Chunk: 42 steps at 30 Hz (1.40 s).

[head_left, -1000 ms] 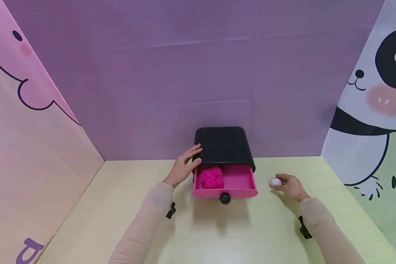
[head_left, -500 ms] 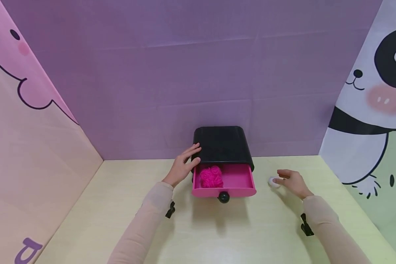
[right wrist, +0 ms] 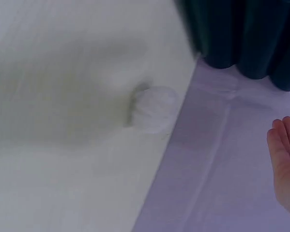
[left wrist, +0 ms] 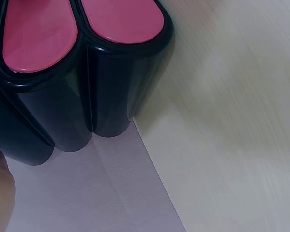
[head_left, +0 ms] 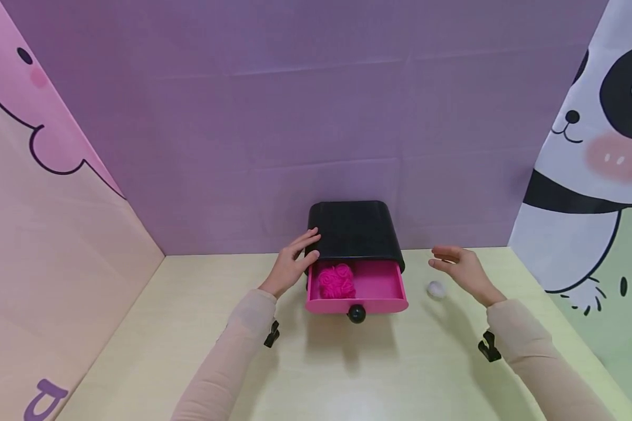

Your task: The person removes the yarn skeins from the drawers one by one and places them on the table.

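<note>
A black chest [head_left: 355,229] with pink drawers stands against the back wall. Its top drawer [head_left: 377,282] is pulled out and holds a bright pink ball of yarn [head_left: 337,282] in the left part. My left hand [head_left: 289,268] rests on the chest's left side, fingers extended on its upper edge; only part of that hand shows in the left wrist view. To the right of the chest, a small white ball [head_left: 436,290] lies on the table. Raised behind and to the right of it, my right hand [head_left: 466,273] holds nothing, its fingers loosely extended.
A round black knob [head_left: 356,314] sticks out from the drawer front. Behind the pale table [head_left: 347,386] hangs a purple cloth wall [head_left: 274,117]. Printed panels [head_left: 574,245] close off the left and right sides.
My right hand has let go of the white ball and lifted up and back, away from it. The ball stays on the table. My left hand has kept its place on the chest.
</note>
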Motion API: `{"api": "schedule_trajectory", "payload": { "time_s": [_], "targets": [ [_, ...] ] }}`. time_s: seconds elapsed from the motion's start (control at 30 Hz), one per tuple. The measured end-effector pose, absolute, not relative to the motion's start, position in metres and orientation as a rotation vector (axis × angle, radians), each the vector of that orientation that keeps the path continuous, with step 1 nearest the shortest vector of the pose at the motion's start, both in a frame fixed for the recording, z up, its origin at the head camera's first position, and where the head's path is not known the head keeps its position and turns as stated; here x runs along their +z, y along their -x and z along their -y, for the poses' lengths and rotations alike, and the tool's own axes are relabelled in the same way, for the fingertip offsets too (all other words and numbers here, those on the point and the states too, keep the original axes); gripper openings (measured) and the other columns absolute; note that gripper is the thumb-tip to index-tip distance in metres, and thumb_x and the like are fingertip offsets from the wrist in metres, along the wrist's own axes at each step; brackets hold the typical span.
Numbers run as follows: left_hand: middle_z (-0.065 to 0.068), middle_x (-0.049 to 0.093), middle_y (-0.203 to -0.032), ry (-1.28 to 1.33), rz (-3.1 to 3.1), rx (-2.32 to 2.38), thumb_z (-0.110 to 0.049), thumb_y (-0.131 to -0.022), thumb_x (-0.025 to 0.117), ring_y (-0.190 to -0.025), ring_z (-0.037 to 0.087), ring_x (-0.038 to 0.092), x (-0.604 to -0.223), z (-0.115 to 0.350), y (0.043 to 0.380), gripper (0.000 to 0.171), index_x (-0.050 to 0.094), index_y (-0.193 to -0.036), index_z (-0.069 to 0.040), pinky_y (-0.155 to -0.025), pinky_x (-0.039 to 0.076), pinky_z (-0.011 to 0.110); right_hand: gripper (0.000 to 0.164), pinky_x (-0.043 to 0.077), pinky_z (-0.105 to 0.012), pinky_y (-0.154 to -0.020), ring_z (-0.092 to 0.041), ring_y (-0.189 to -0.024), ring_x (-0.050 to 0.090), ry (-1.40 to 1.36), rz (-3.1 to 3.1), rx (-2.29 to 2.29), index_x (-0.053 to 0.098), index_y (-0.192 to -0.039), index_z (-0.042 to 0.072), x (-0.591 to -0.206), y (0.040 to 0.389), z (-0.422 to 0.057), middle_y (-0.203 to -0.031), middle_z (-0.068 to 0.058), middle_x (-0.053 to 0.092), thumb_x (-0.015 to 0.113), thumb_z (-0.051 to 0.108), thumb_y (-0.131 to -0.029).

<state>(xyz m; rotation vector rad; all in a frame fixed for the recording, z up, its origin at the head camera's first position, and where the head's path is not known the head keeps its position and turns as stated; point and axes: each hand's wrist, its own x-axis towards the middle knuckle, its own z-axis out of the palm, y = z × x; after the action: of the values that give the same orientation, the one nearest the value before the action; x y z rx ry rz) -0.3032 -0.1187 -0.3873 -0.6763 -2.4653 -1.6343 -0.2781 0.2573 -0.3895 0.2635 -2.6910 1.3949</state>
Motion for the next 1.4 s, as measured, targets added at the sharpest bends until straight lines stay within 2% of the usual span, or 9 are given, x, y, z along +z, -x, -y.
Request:
{"api": "schedule_trajectory", "payload": {
  "time_s": [0.13,0.27,0.43,0.77,1.0,1.27,1.4],
  "targets": [
    [-0.008,0.036,-0.146,0.674,2.458,-1.641,-0.027,-0.092,0.055,-0.138,0.013,0.024,-0.387,0.118,0.304,0.044,0.049,-0.134,-0.017,-0.113,0.021,0.041,0.056,0.042,-0.044,-0.097,-0.037,-0.118,0.050,-0.301,2.683,1.424,0.046,-0.130,-0.004,-0.374,0.274,-0.251,-0.127,-0.024,0.053,0.061,0.028,-0.088],
    [-0.008,0.036,-0.146,0.678,2.453,-1.652,-0.027,-0.092,0.055,-0.139,0.013,0.024,-0.387,0.118,0.303,0.044,0.049,-0.134,-0.017,-0.113,0.021,0.042,0.057,0.044,-0.036,-0.096,-0.035,-0.118,0.051,-0.333,2.669,1.463,0.045,-0.132,-0.002,-0.361,0.267,-0.242,-0.129,-0.021,0.052,0.062,0.029,-0.087],
    [-0.005,0.036,-0.146,0.689,2.449,-1.650,-0.025,-0.092,0.055,-0.139,0.015,0.024,-0.388,0.118,0.304,0.044,0.049,-0.134,-0.015,-0.113,0.021,0.042,0.055,0.044,-0.028,-0.093,-0.034,-0.116,0.052,-0.402,2.614,1.511,0.047,-0.130,-0.003,-0.346,0.259,-0.225,-0.127,-0.021,0.053,0.064,0.024,-0.086],
    [-0.004,0.036,-0.146,0.712,2.444,-1.637,-0.024,-0.092,0.054,-0.139,0.017,0.024,-0.390,0.117,0.307,0.043,0.049,-0.134,-0.013,-0.113,0.021,0.043,0.048,0.047,-0.033,-0.091,-0.037,-0.115,0.053,-0.543,2.619,1.547,0.050,-0.127,-0.003,-0.331,0.248,-0.201,-0.126,-0.022,0.054,0.065,0.017,-0.085],
    [-0.007,0.036,-0.146,0.686,2.440,-1.647,-0.024,-0.092,0.055,-0.139,0.013,0.024,-0.388,0.117,0.307,0.043,0.049,-0.134,-0.014,-0.113,0.021,0.041,0.046,0.047,-0.034,-0.093,-0.032,-0.115,0.055,-0.680,2.658,1.537,0.053,-0.125,-0.001,-0.331,0.245,-0.184,-0.126,-0.018,0.055,0.066,0.015,-0.084],
    [0.008,0.033,-0.147,0.690,2.468,-1.683,-0.012,-0.093,0.052,-0.140,0.024,0.021,-0.361,0.111,0.283,0.044,0.044,-0.135,-0.001,-0.113,0.018,0.044,0.044,0.046,-0.040,-0.094,-0.034,-0.114,0.054,-0.797,2.670,1.496,0.056,-0.122,-0.001,-0.337,0.240,-0.159,-0.123,-0.020,0.056,0.067,0.010,-0.082],
    [0.009,0.033,-0.147,0.709,2.464,-1.670,-0.014,-0.093,0.052,-0.139,0.024,0.022,-0.361,0.109,0.283,0.044,0.044,-0.135,-0.001,-0.113,0.019,0.045,0.043,0.045,-0.038,-0.094,-0.034,-0.116,0.053,-0.856,2.656,1.528,0.056,-0.122,-0.002,-0.340,0.239,-0.150,-0.123,-0.020,0.056,0.067,0.006,-0.081]
  ]
}}
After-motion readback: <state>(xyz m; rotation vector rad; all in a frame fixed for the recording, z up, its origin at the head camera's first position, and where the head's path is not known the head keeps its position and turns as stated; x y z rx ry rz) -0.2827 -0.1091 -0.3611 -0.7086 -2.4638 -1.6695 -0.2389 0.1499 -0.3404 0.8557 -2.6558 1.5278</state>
